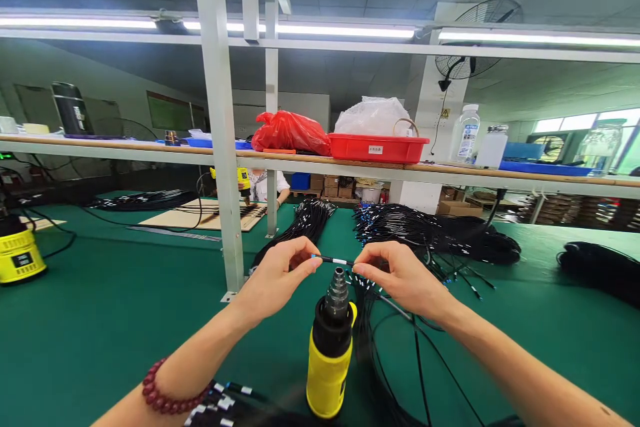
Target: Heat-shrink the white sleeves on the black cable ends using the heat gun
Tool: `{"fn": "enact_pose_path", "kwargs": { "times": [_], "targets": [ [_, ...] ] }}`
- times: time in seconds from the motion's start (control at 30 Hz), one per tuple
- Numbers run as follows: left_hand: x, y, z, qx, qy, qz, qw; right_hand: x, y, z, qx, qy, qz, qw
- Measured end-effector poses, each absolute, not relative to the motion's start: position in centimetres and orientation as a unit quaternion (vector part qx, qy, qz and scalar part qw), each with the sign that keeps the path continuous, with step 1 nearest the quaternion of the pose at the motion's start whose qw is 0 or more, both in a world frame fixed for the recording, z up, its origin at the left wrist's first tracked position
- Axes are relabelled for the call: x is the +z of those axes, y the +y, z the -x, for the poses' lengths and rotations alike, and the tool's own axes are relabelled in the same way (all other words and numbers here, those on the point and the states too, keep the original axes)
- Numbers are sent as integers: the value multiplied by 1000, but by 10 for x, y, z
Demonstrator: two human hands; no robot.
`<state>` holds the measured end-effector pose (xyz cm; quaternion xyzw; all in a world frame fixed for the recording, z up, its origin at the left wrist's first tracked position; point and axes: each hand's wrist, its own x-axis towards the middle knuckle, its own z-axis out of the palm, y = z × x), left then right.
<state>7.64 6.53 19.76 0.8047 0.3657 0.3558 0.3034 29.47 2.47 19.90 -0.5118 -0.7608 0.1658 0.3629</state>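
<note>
A thin black cable piece with a white label (340,261) is stretched level between my two hands. My left hand (283,275) pinches its blue-tipped end. My right hand (400,275) pinches the other end. Just below the cable, the metal nozzle of a yellow and black heat gun (327,367) points upward; the gun stands upright on the green table (165,300). More black cables with white labels (220,403) lie at the bottom, left of the gun. Long black cables (370,340) run down the table to its right.
Large black cable bundles (440,233) lie behind my hands, with another coil (600,270) at right. A white post (220,120) rises left of my hands. The shelf holds a red tray (377,148). A second yellow heat gun (20,253) stands far left. A person (267,185) sits opposite.
</note>
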Motion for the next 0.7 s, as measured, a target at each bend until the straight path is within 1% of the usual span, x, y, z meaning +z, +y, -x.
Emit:
{"fn": "enact_pose_path", "kwargs": {
  "times": [0.13,0.37,0.6,0.7],
  "targets": [
    [199,64,-76,360,368,-809,285,201,25,-293,159,-758,518,364],
    [195,67,-73,337,371,-820,277,200,21,-293,150,-779,519,317],
    [197,64,-75,369,365,-811,268,196,26,-290,163,-769,511,348],
    [196,65,-73,377,375,-804,267,194,33,-298,151,-754,535,351]
  ]
}}
